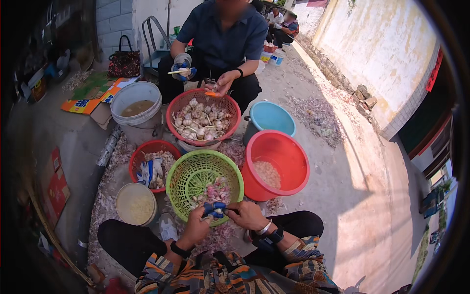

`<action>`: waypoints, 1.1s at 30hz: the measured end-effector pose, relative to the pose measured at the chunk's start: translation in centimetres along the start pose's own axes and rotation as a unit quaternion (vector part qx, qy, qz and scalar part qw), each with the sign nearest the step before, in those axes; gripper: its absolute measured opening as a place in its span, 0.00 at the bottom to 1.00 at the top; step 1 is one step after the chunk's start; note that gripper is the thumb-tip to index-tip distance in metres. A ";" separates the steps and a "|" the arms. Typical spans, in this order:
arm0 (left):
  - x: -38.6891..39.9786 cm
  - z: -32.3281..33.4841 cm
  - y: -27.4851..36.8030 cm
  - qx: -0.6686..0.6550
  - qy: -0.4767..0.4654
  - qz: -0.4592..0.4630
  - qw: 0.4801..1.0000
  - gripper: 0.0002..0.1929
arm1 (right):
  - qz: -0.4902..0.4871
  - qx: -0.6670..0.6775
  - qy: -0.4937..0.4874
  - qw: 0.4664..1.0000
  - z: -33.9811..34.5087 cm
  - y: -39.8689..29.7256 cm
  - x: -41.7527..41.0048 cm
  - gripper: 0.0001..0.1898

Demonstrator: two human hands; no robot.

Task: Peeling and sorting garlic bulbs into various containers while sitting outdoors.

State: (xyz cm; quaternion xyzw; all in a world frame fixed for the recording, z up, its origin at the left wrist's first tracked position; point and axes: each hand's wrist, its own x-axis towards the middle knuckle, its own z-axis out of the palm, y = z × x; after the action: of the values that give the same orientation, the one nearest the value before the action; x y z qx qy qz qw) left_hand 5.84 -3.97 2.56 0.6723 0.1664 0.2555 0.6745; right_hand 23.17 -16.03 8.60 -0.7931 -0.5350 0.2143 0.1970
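Over the near rim of a green plastic basket (pixel 183 161), my left hand (pixel 200 222) grips a pale garlic clove (pixel 219 211), its fingertips wrapped in blue coverings. My right hand (pixel 248 215) touches the clove's side and holds a small dark-handled tool, its blade too small to make out. Pink-skinned garlic cloves (pixel 216 190) lie in the basket beneath. To the right, a red bucket (pixel 304 158) holds peeled cloves (pixel 267 173) in liquid. A white bucket (pixel 136 204) with pale matter inside stands left of the basket.
A person (pixel 224 33) sits opposite, handling garlic above a red basket of garlic bulbs (pixel 201 121). Around stand a blue-lined bucket (pixel 273 115), a white bucket of murky liquid (pixel 136 88) and a red basket with gloves (pixel 137 156). Garlic skins litter the ground; a pipe (pixel 96 183) runs along the left.
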 end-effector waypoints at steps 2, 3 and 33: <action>0.1 0.1 0.4 -0.113 -0.004 -0.078 0.991 0.19 | -0.032 0.008 0.054 0.998 -0.2 -0.4 0.0 0.15; 0.2 0.1 0.7 -0.242 0.015 -0.092 0.966 0.19 | -0.009 0.003 0.015 1.000 -0.3 -0.6 0.0 0.15; 1.0 0.4 -2.2 -0.251 0.067 -0.174 0.950 0.16 | 0.066 0.369 0.014 0.927 3.3 1.5 2.1 0.12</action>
State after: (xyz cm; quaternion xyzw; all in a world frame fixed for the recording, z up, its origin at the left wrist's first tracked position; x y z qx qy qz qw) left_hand 7.16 -3.68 0.55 0.4234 0.2565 0.2118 0.8427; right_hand 23.17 -14.35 4.84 -0.7007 -0.3618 0.3984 0.4684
